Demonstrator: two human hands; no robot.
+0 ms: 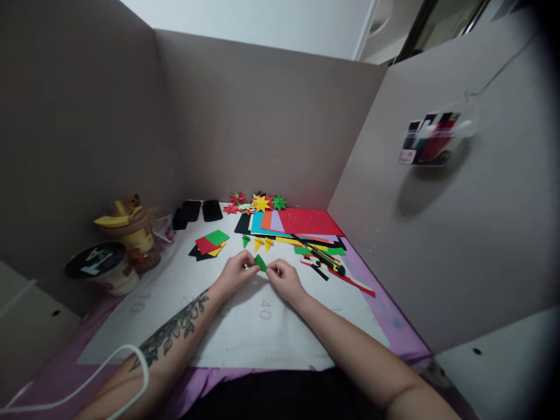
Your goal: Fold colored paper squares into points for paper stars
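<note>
A small green piece of folded paper [260, 262] is held just above the white sheet. My left hand [238, 269] pinches its left side, and my right hand [283, 277] pinches its lower right corner. Just beyond my fingers lie a small folded green piece [245, 241] and two folded yellow pieces [263, 244]. To the left of my left hand rests a loose pile of red, green, yellow and black paper squares [212, 244]. Right of my right hand is a black and yellow utility knife [326, 259], lying over paper strips.
Folded paper stars [261, 203] and sheets of coloured paper [306, 221] lie at the back. Two dark flat objects [212, 210] are at back left. Tubs [102, 265] line the left wall. A clear holder [435, 140] hangs on the right panel. A white cable [142, 361] crosses near my left forearm.
</note>
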